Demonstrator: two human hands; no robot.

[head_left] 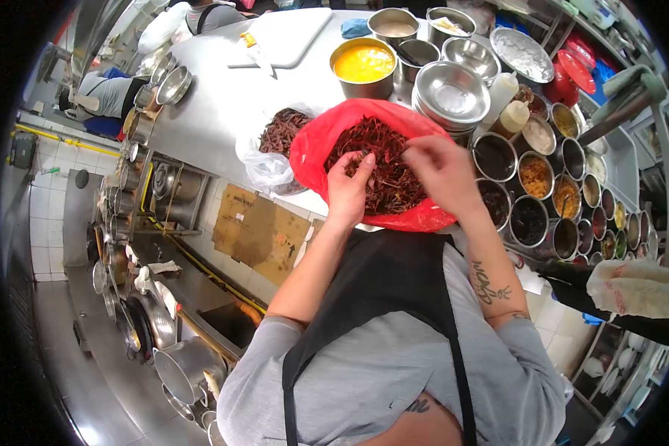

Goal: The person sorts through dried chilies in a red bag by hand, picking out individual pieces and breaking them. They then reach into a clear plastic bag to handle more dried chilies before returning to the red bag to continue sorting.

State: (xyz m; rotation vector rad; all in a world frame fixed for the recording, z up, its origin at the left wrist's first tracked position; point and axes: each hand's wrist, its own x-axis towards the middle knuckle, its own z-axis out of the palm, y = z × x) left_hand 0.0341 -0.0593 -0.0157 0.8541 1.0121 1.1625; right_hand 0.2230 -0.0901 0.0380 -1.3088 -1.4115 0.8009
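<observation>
A red plastic bag (308, 152) lies wide open on the steel table, full of dried red chilies (394, 189). Over the chilies, my left hand (348, 189) has its thumb and fingers pinched together on what looks like a dried chili, mostly hidden by the fingers. My right hand (447, 175) is just to the right, above the bag's right side, its bent fingers smeared by motion. Whether it holds anything does not show. Left of the red bag, a clear plastic bag (259, 165) holds more dark red dried chilies (284, 132).
Behind the bag stand a pot of yellow liquid (364, 65) and stacked steel bowls (452, 93). Squeeze bottles (511, 119) and several containers of sauces and seasonings crowd the right. A white cutting board (293, 36) with a knife (259, 56) lies at the back. Another person (108, 100) bends at far left.
</observation>
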